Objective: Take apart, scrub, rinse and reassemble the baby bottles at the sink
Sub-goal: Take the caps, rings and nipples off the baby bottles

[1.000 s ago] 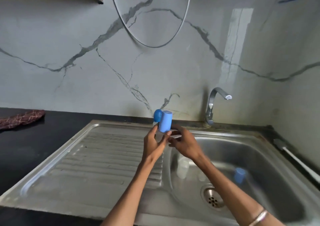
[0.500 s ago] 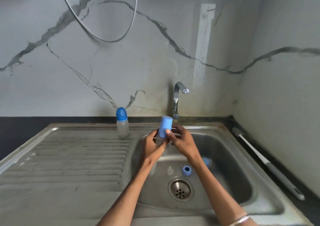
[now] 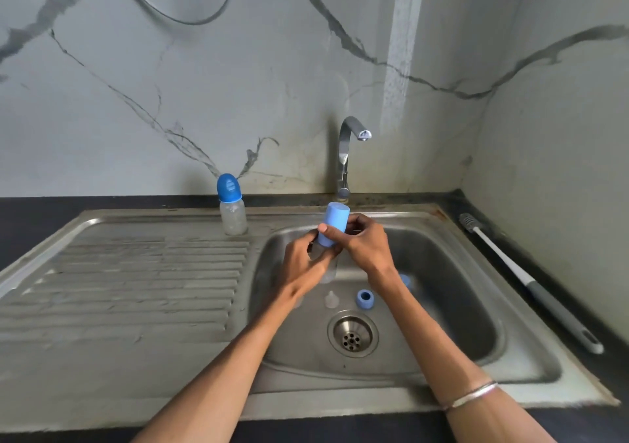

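Both hands meet over the sink basin (image 3: 442, 306): left hand (image 3: 303, 269) curls round the clear bottle body (image 3: 328, 270), right hand (image 3: 366, 245) pinches its blue cap (image 3: 334, 224), which tilts toward 1 o'clock. Risk: cap pops free suddenly and drops toward the drain (image 3: 353, 333) at 6 o'clock, knocking the loose nipple (image 3: 331, 299) and blue ring (image 3: 365, 299) lying just above it; a slippery bottle could also twist out of the left grip. Second capped bottle (image 3: 232, 209) stands at 10 o'clock on the drainboard, brush (image 3: 531, 282) at 3 o'clock on the counter, well apart.
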A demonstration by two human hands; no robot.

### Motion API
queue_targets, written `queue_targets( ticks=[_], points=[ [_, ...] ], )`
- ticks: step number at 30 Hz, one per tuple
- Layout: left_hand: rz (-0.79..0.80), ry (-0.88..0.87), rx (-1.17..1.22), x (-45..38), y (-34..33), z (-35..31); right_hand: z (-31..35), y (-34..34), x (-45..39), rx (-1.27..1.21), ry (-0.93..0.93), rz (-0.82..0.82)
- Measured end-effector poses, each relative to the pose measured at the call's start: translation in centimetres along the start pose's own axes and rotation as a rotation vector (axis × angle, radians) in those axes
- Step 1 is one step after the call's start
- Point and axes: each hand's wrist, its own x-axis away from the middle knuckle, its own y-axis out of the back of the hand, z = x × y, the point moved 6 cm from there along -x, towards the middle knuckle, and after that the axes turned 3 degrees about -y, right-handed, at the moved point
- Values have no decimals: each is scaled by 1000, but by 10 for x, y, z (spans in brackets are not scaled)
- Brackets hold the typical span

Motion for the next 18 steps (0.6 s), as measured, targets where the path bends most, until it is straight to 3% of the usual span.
queue_targets(
  ticks=[8, 15, 18],
  points=[
    [36, -37, -25, -3, 3, -3, -11, -5, -7, -150, -17, 280],
    [-15, 6, 66, -4, 0, 5, -5, -1, -4, -29, 41, 22],
    [6, 33, 117, -3, -7, 7, -5, 4, -4, -2, 50, -14]
  ],
)
